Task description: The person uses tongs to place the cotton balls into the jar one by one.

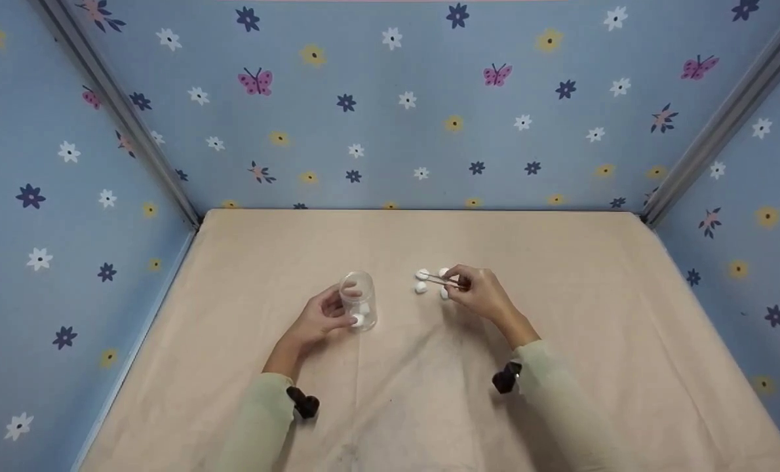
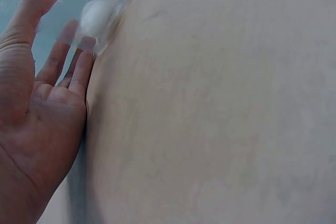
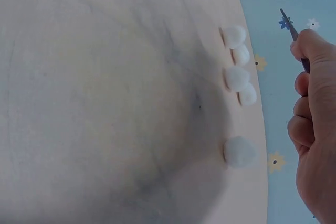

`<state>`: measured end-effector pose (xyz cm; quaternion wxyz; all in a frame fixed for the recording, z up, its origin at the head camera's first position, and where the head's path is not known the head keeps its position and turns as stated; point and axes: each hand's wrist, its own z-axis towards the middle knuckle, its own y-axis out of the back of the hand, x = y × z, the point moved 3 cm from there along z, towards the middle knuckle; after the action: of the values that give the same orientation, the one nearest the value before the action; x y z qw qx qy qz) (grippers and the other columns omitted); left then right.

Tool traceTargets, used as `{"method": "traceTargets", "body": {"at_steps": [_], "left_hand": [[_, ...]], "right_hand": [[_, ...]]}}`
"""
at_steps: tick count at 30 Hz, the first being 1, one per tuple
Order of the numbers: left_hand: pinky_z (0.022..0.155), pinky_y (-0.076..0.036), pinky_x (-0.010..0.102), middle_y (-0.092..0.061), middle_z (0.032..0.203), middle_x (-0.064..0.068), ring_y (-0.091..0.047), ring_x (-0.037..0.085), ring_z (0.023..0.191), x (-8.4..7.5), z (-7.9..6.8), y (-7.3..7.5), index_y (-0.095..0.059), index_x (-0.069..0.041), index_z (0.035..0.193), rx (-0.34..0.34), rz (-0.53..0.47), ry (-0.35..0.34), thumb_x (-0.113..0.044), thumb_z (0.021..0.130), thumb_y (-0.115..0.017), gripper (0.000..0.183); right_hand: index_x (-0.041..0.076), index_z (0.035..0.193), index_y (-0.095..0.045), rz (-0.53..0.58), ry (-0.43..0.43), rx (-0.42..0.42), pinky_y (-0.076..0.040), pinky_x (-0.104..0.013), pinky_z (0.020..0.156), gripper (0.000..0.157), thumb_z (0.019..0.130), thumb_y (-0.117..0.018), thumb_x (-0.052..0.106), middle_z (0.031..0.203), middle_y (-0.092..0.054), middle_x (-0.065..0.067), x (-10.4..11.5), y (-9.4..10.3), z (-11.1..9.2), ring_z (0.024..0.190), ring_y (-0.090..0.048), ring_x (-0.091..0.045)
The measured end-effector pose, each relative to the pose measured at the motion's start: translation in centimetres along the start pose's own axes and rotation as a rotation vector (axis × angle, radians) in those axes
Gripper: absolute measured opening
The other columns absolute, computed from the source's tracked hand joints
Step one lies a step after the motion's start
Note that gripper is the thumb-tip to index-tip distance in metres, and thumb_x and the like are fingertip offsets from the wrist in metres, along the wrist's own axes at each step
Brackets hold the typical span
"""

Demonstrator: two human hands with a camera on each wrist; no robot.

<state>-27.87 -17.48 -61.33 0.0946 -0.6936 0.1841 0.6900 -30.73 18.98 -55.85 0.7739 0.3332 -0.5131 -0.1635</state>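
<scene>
Head view: a clear jar is held in the curled fingers and thumb of the left hand, with white balls enclosed near its base. Tweezers are pinched between thumb and fingers of the right hand, their tips directed leftward at loose balls scattered between the hands, nearer the right. Whether one is gripped cannot be told.

Head view: I look forward, down across the table. Wrist views sit closer, facing far; left shares the jar with head, right the white balls.
</scene>
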Motion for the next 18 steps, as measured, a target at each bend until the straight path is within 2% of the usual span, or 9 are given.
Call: {"method": "traceTargets", "body": {"at_steps": [6,9,12,18], "left_hand": [[0.128,-0.047,0.029,-0.059,0.164,0.028,-0.05,0.047,0.162,-0.1,-0.1,-0.1,-0.042,0.001,0.17,0.007,0.0,-0.015,0.004,0.099,-0.082,0.082],[0.124,-0.049,0.025,-0.06,0.164,0.028,-0.05,0.048,0.161,-0.1,-0.1,-0.1,-0.042,0.002,0.17,0.004,-0.011,-0.018,0.005,0.099,-0.081,0.082],[0.125,-0.048,0.026,-0.059,0.164,0.028,-0.05,0.047,0.161,-0.1,-0.1,-0.1,-0.042,0.002,0.17,0.001,-0.011,-0.015,0.005,0.099,-0.081,0.081],[0.135,-0.043,0.045,-0.059,0.165,0.028,-0.049,0.048,0.162,0.0,0.0,0.0,-0.043,0.002,0.17,-0.001,-0.012,-0.012,0.005,0.099,-0.08,0.08]], "right_hand": [[0.004,0.114,-0.083,-0.003,-0.026,-0.002,-0.04,-0.024,0.067,0.016,0.098,-0.081,0.006,0.077,-0.069,-0.008,-0.4,-0.5,0.0,0.069,-0.049,-0.009],[0.004,0.114,-0.083,-0.016,-0.054,0.005,-0.042,-0.025,0.069,0.017,0.098,-0.082,0.007,0.079,-0.07,-0.008,-0.5,-0.8,0.1,0.072,-0.051,-0.01],[0.004,0.115,-0.083,-0.023,-0.081,0.013,-0.043,-0.026,0.07,0.018,0.098,-0.081,0.008,0.08,-0.07,-0.008,-0.6,-1.0,0.0,0.074,-0.053,-0.011],[0.008,0.118,-0.083,-0.047,-0.14,0.04,-0.045,-0.029,0.073,0.019,0.1,-0.079,0.007,0.084,-0.071,-0.007,-0.9,-1.6,-0.2,0.077,-0.054,-0.013]]}}
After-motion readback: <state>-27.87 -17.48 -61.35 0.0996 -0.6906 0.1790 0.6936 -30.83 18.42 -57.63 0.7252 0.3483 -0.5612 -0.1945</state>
